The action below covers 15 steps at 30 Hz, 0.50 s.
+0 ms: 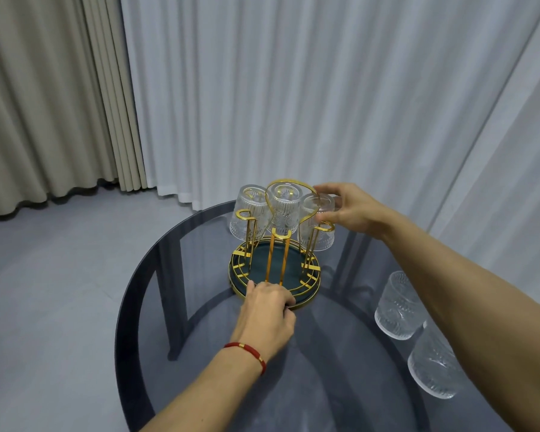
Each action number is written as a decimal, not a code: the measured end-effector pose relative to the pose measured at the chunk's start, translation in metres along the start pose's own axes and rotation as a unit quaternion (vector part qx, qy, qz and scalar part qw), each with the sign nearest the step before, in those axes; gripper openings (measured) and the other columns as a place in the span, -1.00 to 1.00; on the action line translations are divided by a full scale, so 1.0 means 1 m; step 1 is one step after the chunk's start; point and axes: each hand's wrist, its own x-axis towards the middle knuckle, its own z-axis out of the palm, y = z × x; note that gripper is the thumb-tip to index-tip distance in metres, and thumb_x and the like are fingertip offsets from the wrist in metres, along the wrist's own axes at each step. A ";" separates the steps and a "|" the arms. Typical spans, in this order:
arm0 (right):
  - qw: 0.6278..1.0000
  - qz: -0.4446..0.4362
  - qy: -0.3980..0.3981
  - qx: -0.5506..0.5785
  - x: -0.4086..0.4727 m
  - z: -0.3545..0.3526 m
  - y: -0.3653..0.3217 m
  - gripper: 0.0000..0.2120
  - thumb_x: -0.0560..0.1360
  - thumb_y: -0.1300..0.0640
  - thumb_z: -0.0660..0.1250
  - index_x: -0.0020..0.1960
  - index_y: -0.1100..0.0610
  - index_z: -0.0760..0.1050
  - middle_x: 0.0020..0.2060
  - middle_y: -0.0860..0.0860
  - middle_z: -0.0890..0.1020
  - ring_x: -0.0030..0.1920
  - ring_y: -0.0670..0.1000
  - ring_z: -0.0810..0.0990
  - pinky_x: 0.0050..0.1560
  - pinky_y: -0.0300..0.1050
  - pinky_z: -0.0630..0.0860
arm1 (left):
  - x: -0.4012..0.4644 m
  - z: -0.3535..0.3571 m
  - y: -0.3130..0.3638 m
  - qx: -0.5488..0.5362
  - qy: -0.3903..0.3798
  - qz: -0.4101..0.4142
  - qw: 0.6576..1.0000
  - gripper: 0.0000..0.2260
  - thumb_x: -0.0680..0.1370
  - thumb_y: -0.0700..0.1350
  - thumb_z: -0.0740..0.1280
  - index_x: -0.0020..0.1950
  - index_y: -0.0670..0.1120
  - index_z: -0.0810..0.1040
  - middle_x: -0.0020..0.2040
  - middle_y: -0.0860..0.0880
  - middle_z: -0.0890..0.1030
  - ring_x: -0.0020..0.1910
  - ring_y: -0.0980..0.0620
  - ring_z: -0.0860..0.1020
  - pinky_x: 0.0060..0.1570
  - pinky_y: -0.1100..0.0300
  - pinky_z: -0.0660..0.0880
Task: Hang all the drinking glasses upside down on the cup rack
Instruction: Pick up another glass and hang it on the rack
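A gold wire cup rack (278,244) with a dark green round base (306,302) stands on the round dark glass table (219,307). Three ribbed clear glasses hang upside down on it: one at the left (247,219), one at the back middle (284,210), one at the right (317,226). My right hand (353,210) grips the bottom of the right glass from above. At the front rim of the base, my left hand (268,310) presses down. Two more ribbed glasses (398,307) (434,369) stand upright at the table's right, partly behind my right forearm.
White sheer curtains (325,88) hang behind the table and beige drapes (44,104) hang at the left. Grey floor (44,291) lies to the left of the table. The table's dark frame legs show through the glass top.
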 end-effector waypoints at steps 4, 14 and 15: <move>1.000 -0.008 -0.010 0.009 0.001 0.005 0.002 -0.41 0.48 0.34 0.55 0.48 0.14 0.51 0.26 0.02 0.67 0.27 0.06 0.67 0.39 0.10 0.59 | 0.000 0.002 0.000 0.009 0.008 0.001 1.000 -0.80 0.60 -0.14 0.31 0.13 -0.01 0.70 0.13 0.03 0.69 0.23 0.06 0.53 0.58 -0.13 0.08; 0.993 -0.043 0.103 -0.046 -0.075 -0.013 0.016 -0.56 0.58 0.31 0.40 0.46 0.15 0.55 0.41 0.07 0.63 0.45 0.05 0.57 0.48 0.08 0.49 | -0.008 0.004 0.023 0.110 0.047 0.010 0.993 -0.75 0.56 -0.07 0.27 0.15 0.04 0.69 0.18 0.05 0.64 0.22 -0.03 0.50 0.27 -0.01 0.47; 0.990 -0.043 0.118 -0.057 -0.094 -0.017 0.018 -0.59 0.58 0.30 0.39 0.42 0.13 0.59 0.38 0.07 0.65 0.42 0.06 0.59 0.45 0.08 0.51 | -0.010 0.004 0.029 0.111 0.051 0.017 0.992 -0.74 0.55 -0.07 0.27 0.15 0.04 0.68 0.19 0.05 0.62 0.22 -0.04 0.49 0.21 0.01 0.48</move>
